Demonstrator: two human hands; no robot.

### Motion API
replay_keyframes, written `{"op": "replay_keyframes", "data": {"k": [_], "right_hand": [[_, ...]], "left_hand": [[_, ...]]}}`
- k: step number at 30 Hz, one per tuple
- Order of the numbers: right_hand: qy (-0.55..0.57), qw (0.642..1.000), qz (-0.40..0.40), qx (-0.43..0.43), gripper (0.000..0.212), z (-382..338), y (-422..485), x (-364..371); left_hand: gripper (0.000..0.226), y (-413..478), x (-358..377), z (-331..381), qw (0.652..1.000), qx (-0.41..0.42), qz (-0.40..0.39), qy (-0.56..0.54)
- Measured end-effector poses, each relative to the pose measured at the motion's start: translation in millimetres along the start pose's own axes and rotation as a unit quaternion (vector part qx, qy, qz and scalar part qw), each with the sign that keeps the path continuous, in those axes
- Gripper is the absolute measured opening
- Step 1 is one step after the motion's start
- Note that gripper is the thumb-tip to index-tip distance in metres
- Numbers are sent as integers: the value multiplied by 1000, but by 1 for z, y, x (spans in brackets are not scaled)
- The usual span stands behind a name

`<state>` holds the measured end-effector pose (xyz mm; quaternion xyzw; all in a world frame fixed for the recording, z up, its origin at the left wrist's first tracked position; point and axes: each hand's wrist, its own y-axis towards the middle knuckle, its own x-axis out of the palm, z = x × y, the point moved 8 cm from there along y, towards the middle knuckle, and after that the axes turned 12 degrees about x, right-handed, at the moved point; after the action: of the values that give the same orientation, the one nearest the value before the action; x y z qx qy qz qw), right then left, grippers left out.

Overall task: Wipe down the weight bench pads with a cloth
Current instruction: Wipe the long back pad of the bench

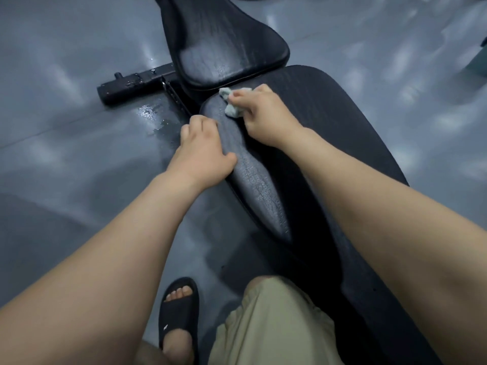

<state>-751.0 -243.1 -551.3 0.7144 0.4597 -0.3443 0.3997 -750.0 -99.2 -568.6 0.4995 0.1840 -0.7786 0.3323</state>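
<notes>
The long pad point(329, 127) is lying lengthwise away from the person, its far end pointing at the seat pad point(224, 43). At that far end, the right hand point(263, 114) is pressing the bunched cloth point(232, 109), fingers point(245, 97) clamping on it. The left hand point(203, 151) is gripping the left edge of the long pad, fingers curling over.

Both forearms are bare along their visible length, the left forearm point(110, 259) filling the lower left of the frame and the right forearm point(382, 214) the lower right, ending in the bare left hand point(203, 151) and right hand point(263, 111) near the centre. At bottom centre a pale khaki garment point(271, 327) of soft, creased cloth covers the leg, its upper edge gathered into small puckers. Left of it a foot wears a black open-toed slide sandal point(179, 314) with a wide strap, a small white mark point(165, 327) on it, and toes point(180, 292) showing in front.
</notes>
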Motion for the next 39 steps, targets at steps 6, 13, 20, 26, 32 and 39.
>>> {"op": "replay_keyframes", "data": {"k": [6,13,20,26,32,39], "right_hand": [[-47,995,6,-87,47,-12,-15,-4],[14,998,-12,57,48,-4,7,-3],[25,991,-123,-37,35,-27,-80,-11],[-2,991,-90,-101,39,-18,-144,-15],[-76,996,18,54,46,55,-150,-52],[-96,960,-19,263,30,119,-184,-82]], "left_hand": [[50,-2,-12,-12,999,-26,5,-35],[46,-6,-14,-15,999,-29,2,-28],[42,-3,-19,-11,998,-33,37,-32],[37,1,-10,11,999,13,49,-3],[32,0,22,57,995,89,10,52],[33,-2,52,95,986,155,-23,63]]}}
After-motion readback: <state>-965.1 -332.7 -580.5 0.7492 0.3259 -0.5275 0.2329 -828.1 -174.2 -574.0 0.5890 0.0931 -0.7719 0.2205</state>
